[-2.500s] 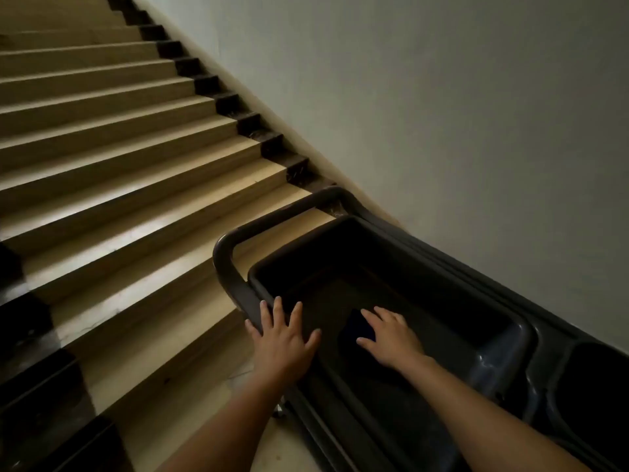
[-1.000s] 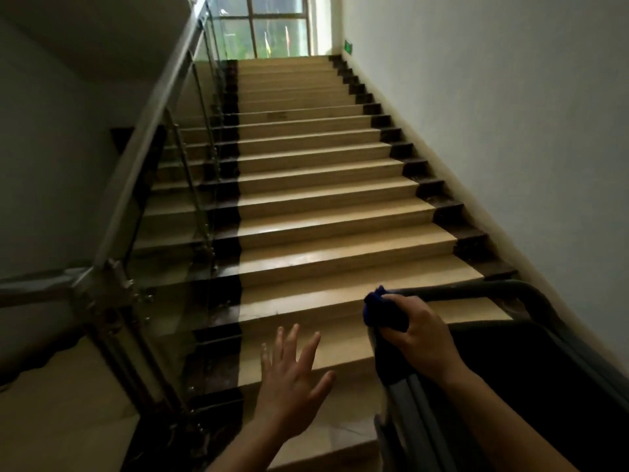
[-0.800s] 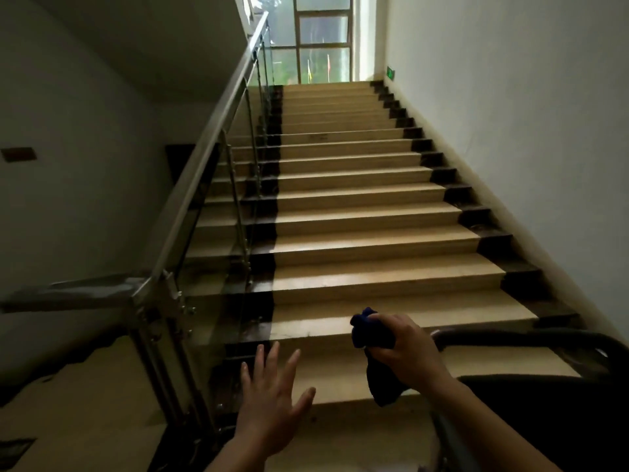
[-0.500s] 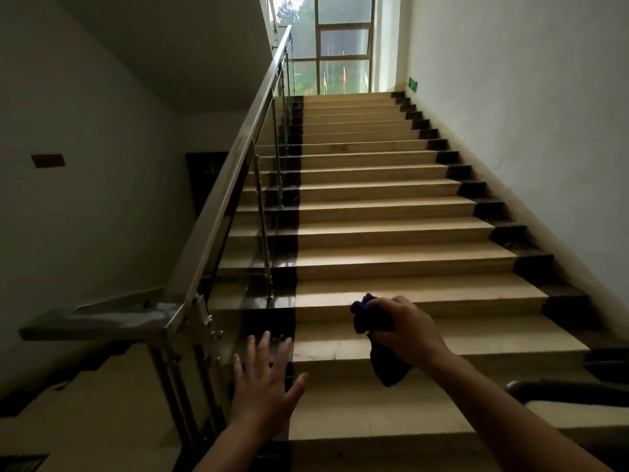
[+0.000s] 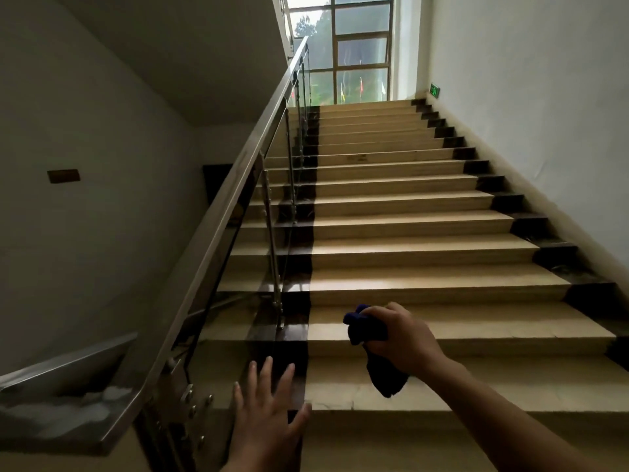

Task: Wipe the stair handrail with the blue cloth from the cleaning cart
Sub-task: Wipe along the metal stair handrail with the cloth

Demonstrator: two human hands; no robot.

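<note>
A steel handrail [image 5: 235, 185] climbs from lower left to upper middle beside the stairs, with a flat turning section [image 5: 68, 400] at the bottom left. My right hand [image 5: 405, 338] is shut on the dark blue cloth [image 5: 366, 327], which hangs down below the fist, out over the lowest steps and right of the rail. My left hand [image 5: 269, 413] is open with fingers spread, low in the middle, just right of the rail's bottom post and not touching it. The cleaning cart is out of view.
Tan steps [image 5: 408, 226] with dark edge strips rise to a landing with a tall window [image 5: 343, 52]. Glass panels and steel posts [image 5: 272, 253] stand under the rail. A white wall [image 5: 544, 114] closes the right side; a grey wall [image 5: 85, 216] the left.
My right hand took the blue cloth out of the cart tub and carried it left. My view swung from the cart up to the stairs and rail. The left hand stayed open.
</note>
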